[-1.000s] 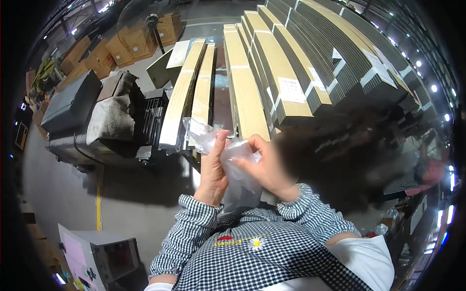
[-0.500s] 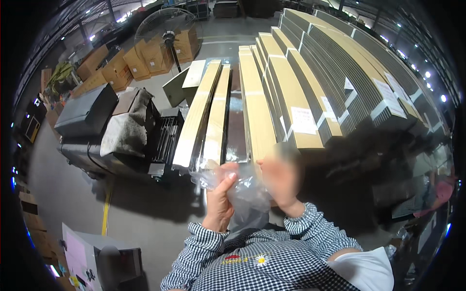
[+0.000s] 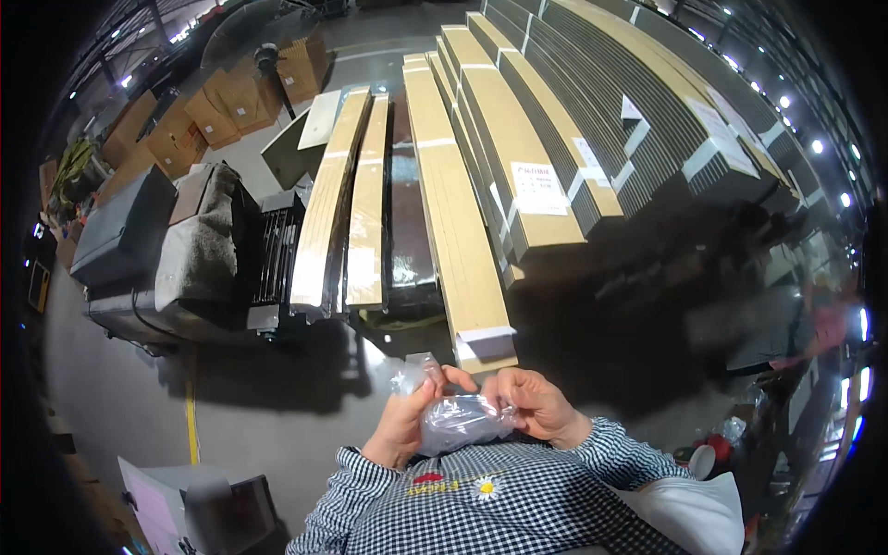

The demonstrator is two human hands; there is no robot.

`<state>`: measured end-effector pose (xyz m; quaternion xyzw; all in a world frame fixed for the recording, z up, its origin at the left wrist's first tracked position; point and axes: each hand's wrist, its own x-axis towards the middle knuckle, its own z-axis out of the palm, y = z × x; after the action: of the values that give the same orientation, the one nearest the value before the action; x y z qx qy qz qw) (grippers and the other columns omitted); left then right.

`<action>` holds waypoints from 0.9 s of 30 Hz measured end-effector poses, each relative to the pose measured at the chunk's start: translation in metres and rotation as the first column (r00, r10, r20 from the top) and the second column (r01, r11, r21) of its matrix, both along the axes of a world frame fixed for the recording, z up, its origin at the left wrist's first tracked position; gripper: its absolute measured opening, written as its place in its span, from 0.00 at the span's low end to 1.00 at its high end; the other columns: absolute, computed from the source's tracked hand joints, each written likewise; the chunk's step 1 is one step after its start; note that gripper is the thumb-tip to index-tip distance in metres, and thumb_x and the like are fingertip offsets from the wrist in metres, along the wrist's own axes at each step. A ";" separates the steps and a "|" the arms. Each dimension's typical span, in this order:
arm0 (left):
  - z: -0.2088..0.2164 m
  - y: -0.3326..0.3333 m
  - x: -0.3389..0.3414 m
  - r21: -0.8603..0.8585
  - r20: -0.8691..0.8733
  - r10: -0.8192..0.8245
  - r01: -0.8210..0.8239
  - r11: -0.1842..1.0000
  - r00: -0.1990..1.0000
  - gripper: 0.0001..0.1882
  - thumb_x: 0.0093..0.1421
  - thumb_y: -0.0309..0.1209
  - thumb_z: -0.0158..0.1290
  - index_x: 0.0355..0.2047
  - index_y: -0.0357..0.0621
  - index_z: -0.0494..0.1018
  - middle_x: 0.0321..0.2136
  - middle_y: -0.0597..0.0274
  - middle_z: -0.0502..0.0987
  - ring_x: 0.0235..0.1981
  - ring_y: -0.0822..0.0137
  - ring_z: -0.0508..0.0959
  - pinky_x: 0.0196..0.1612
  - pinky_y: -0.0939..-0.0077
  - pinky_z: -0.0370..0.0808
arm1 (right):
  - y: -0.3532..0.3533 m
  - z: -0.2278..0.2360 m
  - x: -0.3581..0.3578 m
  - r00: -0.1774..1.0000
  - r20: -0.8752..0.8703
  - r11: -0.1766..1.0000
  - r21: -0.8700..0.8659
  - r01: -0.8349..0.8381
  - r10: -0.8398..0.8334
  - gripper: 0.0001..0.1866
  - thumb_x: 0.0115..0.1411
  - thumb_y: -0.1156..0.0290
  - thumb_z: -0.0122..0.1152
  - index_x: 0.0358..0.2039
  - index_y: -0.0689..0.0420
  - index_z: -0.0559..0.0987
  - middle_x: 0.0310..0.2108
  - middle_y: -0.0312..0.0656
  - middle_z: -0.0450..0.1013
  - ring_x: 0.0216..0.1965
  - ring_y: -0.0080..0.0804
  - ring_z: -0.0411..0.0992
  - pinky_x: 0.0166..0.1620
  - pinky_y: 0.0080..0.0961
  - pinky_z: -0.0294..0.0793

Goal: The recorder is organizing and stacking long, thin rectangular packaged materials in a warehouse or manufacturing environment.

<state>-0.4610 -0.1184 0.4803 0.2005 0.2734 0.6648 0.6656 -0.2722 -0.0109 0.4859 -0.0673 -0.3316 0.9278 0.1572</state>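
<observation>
A crumpled clear plastic bag (image 3: 462, 427) is stretched between my two hands, close to the checked apron (image 3: 546, 499). My left hand (image 3: 405, 421) is closed on its left side, with the thumb on top and some film bunched above it. With bent fingers, my right hand (image 3: 546, 407) pinches the bag's right edge. Just beyond the hands lies the near end of a long strapped bundle of flat cardboard (image 3: 458, 236), with a white flap of paper (image 3: 486, 342) on that end.
Left of it lie two narrower wrapped bundles (image 3: 365, 250). Taller strapped cardboard stacks (image 3: 527, 139) with white labels rise on the right. A dark machine (image 3: 222, 240) partly draped in grey cloth stands left. Brown cartons (image 3: 245, 102) are behind it, and a grey-and-pink cabinet (image 3: 157, 504) is lower left.
Both hands have come down closer to my body. My right hand, blurred before, now pinches the bag's edge. The bag is spread wider, and the whole view has shifted.
</observation>
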 end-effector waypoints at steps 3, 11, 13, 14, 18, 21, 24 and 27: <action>0.005 0.000 0.000 -0.023 -0.078 -0.108 0.107 0.994 0.991 0.23 0.59 0.50 0.59 0.29 0.42 0.66 0.35 0.48 0.76 0.31 0.67 0.76 0.35 0.73 0.73 | -0.001 -0.001 0.014 0.996 0.004 0.995 -0.019 -0.094 0.094 0.15 0.64 0.61 0.60 0.28 0.59 0.72 0.28 0.40 0.70 0.23 0.16 0.60 0.26 0.12 0.58; 0.010 -0.011 -0.039 -0.165 -0.506 -0.415 0.387 0.907 0.756 0.08 0.58 0.29 0.60 0.32 0.36 0.74 0.38 0.56 0.78 0.37 0.66 0.77 0.44 0.71 0.74 | 0.018 0.002 0.048 0.976 0.207 0.922 0.388 -0.017 -0.069 0.08 0.60 0.74 0.61 0.26 0.62 0.74 0.25 0.39 0.72 0.26 0.20 0.67 0.31 0.17 0.66; 0.002 -0.008 -0.032 -0.118 -0.532 -0.309 0.292 0.949 0.788 0.07 0.60 0.27 0.57 0.34 0.35 0.75 0.43 0.56 0.78 0.39 0.66 0.77 0.46 0.72 0.73 | 0.018 -0.001 0.049 0.972 0.214 0.918 0.397 0.001 -0.094 0.09 0.62 0.72 0.60 0.27 0.61 0.73 0.25 0.39 0.72 0.26 0.20 0.67 0.31 0.16 0.66; 0.000 -0.007 -0.027 -0.067 -0.554 -0.194 0.189 0.980 0.809 0.06 0.61 0.26 0.55 0.35 0.34 0.75 0.47 0.56 0.78 0.42 0.67 0.77 0.49 0.73 0.73 | 0.018 0.001 0.047 0.971 0.221 0.945 0.328 0.013 -0.091 0.11 0.64 0.69 0.59 0.27 0.60 0.72 0.25 0.39 0.72 0.25 0.19 0.67 0.30 0.15 0.65; 0.026 -0.010 -0.011 -0.085 -0.438 -0.370 0.372 0.924 0.820 0.19 0.61 0.23 0.52 0.53 0.34 0.73 0.47 0.54 0.78 0.46 0.69 0.78 0.51 0.75 0.72 | 0.028 -0.011 0.044 0.979 0.116 0.956 0.261 0.133 -0.168 0.15 0.67 0.61 0.56 0.29 0.57 0.68 0.24 0.39 0.72 0.24 0.18 0.66 0.27 0.13 0.63; 0.016 -0.013 -0.025 -0.110 -0.282 -0.410 0.395 0.912 0.868 0.24 0.60 0.25 0.54 0.57 0.34 0.70 0.36 0.60 0.80 0.39 0.70 0.79 0.49 0.74 0.73 | 0.040 -0.008 0.054 0.962 0.145 0.914 0.370 0.164 -0.231 0.13 0.66 0.65 0.57 0.27 0.58 0.70 0.23 0.39 0.72 0.22 0.18 0.66 0.25 0.14 0.63; -0.003 -0.012 -0.037 -0.134 -0.395 -0.268 0.234 0.963 0.879 0.24 0.54 0.27 0.58 0.53 0.38 0.74 0.31 0.60 0.81 0.34 0.66 0.81 0.42 0.71 0.76 | 0.055 -0.002 0.052 0.907 0.340 0.487 0.853 -0.186 -0.249 0.09 0.58 0.69 0.61 0.31 0.62 0.80 0.26 0.39 0.77 0.26 0.28 0.74 0.31 0.22 0.72; -0.051 0.010 -0.028 -0.216 -0.954 -0.149 0.253 0.943 -0.261 0.18 0.45 0.19 0.55 0.39 0.44 0.78 0.36 0.55 0.79 0.35 0.52 0.80 0.41 0.64 0.77 | 0.059 -0.059 0.049 0.824 0.433 0.052 0.894 -0.446 -0.367 0.09 0.54 0.69 0.60 0.31 0.61 0.79 0.29 0.44 0.75 0.33 0.43 0.74 0.38 0.34 0.74</action>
<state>-0.4892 -0.1081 0.4292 0.7054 0.6275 0.1468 0.2950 -0.2234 0.0481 0.4270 -0.2006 -0.9062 0.3715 0.0247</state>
